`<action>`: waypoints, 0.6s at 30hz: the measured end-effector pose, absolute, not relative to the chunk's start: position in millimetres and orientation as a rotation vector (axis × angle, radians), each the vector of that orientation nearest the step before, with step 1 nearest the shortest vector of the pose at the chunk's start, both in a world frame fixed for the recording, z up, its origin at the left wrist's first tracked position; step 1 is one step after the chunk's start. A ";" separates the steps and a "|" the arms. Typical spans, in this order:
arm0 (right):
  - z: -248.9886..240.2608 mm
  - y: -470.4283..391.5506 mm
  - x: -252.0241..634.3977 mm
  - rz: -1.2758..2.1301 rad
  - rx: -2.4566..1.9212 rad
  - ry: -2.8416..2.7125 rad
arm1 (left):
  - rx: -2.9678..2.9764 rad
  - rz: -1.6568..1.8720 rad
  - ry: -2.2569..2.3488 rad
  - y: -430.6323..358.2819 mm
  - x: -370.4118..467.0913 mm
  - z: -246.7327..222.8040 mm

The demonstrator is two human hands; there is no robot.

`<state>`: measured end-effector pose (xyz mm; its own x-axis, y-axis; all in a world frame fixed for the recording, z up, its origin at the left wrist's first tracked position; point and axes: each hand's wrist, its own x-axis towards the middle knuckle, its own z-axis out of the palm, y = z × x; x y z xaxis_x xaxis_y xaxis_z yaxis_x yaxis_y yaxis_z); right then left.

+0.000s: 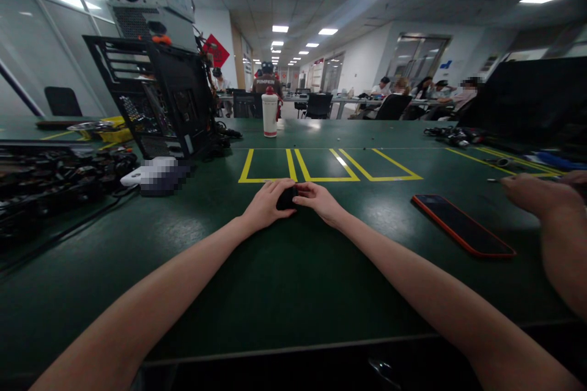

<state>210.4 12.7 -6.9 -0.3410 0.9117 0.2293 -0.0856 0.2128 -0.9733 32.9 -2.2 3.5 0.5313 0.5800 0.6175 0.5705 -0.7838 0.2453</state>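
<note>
A small black object (286,198) is between my two hands, just above or on the green table (293,293); its kind is too dark to make out. My left hand (269,203) curls round it from the left, thumb below and fingers over the top. From the right, the fingertips of my right hand (318,200) pinch its edge. Both hands hide much of it. Just beyond them, yellow tape outlines (321,180) mark the tabletop.
An orange-edged phone (463,226) lies to the right, near a co-worker's arm (559,220). A white tumbler (270,115) stands farther back. At left are an open computer case (169,104), a bundle of dark parts (59,183) and a cable (73,232).
</note>
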 end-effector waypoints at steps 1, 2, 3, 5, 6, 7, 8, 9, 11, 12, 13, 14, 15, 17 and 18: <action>-7.1 12.9 210.5 1.313 -0.804 -1.526 | 2.737 1.114 1.026 -2.4 32.9 3.4; -7.0 12.7 210.7 1.305 -0.799 -1.532 | 2.739 1.114 1.020 -2.5 32.8 3.4; -6.9 12.1 211.0 1.287 -0.801 -1.544 | 2.740 1.118 1.011 -2.6 32.7 3.4; -6.9 10.4 211.6 1.248 -0.815 -1.573 | 2.741 1.132 0.996 -2.7 32.6 3.4; -7.0 9.6 211.8 1.231 -0.824 -1.584 | 2.739 1.138 0.992 -2.7 32.5 3.5; -7.2 8.8 211.8 1.216 -0.832 -1.590 | 2.739 1.143 0.988 -2.7 32.5 3.5; -7.4 8.2 211.7 1.206 -0.835 -1.593 | 2.741 1.140 0.984 -2.6 32.5 3.6; -7.7 7.6 211.4 1.200 -0.838 -1.594 | 2.743 1.138 0.978 -2.5 32.5 3.6; -8.0 6.6 210.2 1.196 -0.844 -1.588 | 2.744 1.136 0.969 -1.8 32.6 3.4; -8.0 6.2 209.4 1.200 -0.849 -1.580 | 2.741 1.141 0.974 -1.3 32.7 3.1; -8.0 5.8 208.5 1.209 -0.856 -1.568 | 2.736 1.148 0.984 -0.8 32.6 2.9; -8.0 5.4 207.6 1.221 -0.866 -1.554 | 2.730 1.153 0.998 -0.3 32.5 2.6; -8.1 5.2 206.9 1.234 -0.875 -1.541 | 2.724 1.157 1.013 0.1 32.4 2.3; -8.3 5.2 205.8 1.245 -0.872 -1.529 | 2.713 1.158 1.033 0.6 32.1 2.0; -8.5 5.4 205.5 1.234 -0.861 -1.531 | 2.710 1.159 1.034 0.6 32.0 2.1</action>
